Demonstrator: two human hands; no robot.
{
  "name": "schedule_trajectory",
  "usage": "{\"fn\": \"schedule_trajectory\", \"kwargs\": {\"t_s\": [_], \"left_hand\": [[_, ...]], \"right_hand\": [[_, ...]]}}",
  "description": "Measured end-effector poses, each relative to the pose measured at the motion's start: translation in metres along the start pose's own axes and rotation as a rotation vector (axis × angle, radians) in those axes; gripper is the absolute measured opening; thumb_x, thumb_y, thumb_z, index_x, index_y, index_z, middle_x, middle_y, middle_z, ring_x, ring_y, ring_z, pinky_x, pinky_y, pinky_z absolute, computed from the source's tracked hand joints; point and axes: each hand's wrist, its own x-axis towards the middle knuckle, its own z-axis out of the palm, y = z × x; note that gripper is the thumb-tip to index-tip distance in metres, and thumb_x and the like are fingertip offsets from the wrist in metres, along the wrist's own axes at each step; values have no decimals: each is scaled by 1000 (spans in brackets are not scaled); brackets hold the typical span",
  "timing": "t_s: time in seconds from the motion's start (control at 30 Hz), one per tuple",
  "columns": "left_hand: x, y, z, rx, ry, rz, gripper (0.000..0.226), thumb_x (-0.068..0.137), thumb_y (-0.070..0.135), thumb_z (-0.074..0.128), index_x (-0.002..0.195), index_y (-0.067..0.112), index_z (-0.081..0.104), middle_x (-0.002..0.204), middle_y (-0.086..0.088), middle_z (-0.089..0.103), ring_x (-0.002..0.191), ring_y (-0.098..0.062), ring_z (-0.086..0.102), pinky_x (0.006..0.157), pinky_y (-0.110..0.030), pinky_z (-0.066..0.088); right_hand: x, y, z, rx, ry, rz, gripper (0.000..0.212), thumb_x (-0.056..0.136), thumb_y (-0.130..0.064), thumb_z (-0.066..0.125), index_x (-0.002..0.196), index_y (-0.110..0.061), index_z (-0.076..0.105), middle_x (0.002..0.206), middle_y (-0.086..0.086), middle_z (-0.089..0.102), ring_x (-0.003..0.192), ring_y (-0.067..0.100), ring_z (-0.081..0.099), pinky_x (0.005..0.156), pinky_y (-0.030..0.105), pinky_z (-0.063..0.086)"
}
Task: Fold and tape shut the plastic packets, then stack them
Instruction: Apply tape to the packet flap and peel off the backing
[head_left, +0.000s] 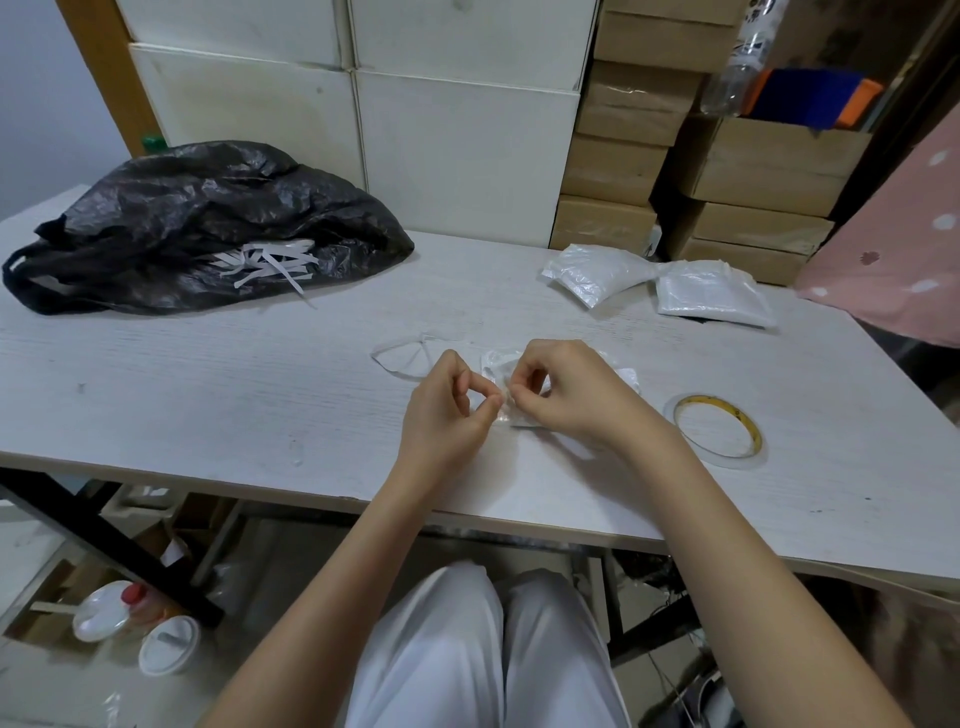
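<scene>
— 1 packet (511, 387) is under your hands near the middle of the table (208, 395), lying flat. Why both hands on it?

— You pinch its near left edge from 2 sides: your left hand (447, 410) closes thumb and forefinger at the edge, and your right hand (561, 389) pinches the same spot with curled fingers. My guess is you are holding a fold, or pressing tape onto it; the clear film hides which.

— And the tape?

— The roll of tape (719, 434) lies flat just right of your right wrist, within easy reach. 2 finished packets (660, 286) sit at the far right, touching side by side rather than stacked, so stacking is not yet done.

— The left side?

— A black bag (208, 228) with white paper strips (270, 262) lies far left, well apart.
</scene>
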Motion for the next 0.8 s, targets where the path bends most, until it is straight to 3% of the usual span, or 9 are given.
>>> {"fn": "schedule_trajectory", "kwargs": {"t_s": [0.1,0.17,0.27,0.33,0.43,0.57,0.73,0.8], "left_hand": [[-1,1,-1,3,-28,3,29,78,8,60,71,28,41,72,6,64,53,-15,42,61,-32,41],[-1,2,-1,101,-78,8,26,78,8,56,82,34,55,74,8,59,51,-9,41,60,-30,40],[0,6,3,312,-138,-46,29,83,10,51,89,34,66,82,9,55,62,-6,47,63,-25,36],[1,8,5,400,-136,-75,29,85,13,49,91,33,68,87,7,56,72,-10,52,65,-26,37],[0,9,6,461,-126,-69,28,87,15,47,92,34,68,90,6,58,79,-15,55,66,-27,40],[-1,10,7,467,-120,-70,29,86,14,47,91,33,67,88,6,57,78,-14,54,66,-27,38],[-1,10,8,469,-124,-89,28,86,14,47,92,33,67,88,8,55,74,-11,52,66,-26,34],[-2,10,8,472,-123,-92,28,87,15,46,92,33,67,87,8,54,73,-10,50,65,-25,33]], "right_hand": [[-4,-1,0,63,69,45,6,77,-12,61,74,-8,63,79,1,64,76,17,60,73,37,52],[-8,2,0,174,142,102,5,79,-9,59,75,-6,61,80,4,63,77,19,61,75,38,52],[-18,9,2,429,194,179,8,87,-9,55,79,-7,57,92,2,64,82,20,65,82,40,55],[-25,10,2,577,233,204,12,93,-10,51,84,-3,54,100,3,65,87,20,66,82,34,56],[-32,9,-4,743,368,177,15,96,-5,44,82,-6,49,97,9,66,93,20,65,83,32,55],[-40,17,-18,651,492,126,21,94,-3,45,79,-17,49,80,-3,61,86,11,63,89,39,50],[-56,34,-36,618,546,174,24,96,-4,41,80,-21,45,67,-8,56,70,12,64,75,37,55],[-63,44,-44,458,536,195,23,96,-7,41,81,-24,44,70,-9,53,66,11,59,75,41,55]]}}
